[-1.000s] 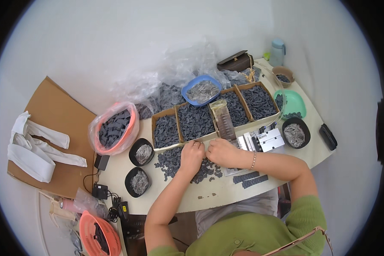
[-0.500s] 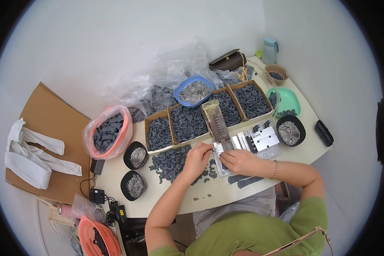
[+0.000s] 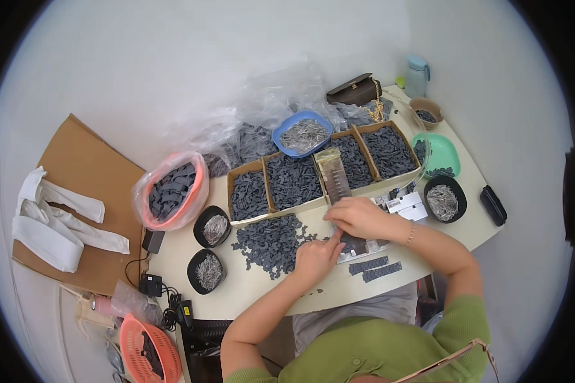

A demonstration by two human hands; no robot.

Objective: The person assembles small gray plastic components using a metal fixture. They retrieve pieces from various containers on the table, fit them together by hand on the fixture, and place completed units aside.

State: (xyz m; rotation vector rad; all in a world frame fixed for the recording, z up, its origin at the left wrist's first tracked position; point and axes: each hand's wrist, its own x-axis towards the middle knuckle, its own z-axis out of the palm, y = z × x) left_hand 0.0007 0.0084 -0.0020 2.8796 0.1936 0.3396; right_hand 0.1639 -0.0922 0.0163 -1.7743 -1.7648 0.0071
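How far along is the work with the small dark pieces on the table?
Done: two short rows of dark pieces lie lined up near the table edge. In hand: the right hand and left hand meet over a metal tray. Left: a loose pile and full cardboard boxes of pieces.

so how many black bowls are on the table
3. Two sit at the left end: one black bowl beside the plastic-lined orange basket, another just below it. A third is right of the cardboard trays. Others may be hidden under the plastic.
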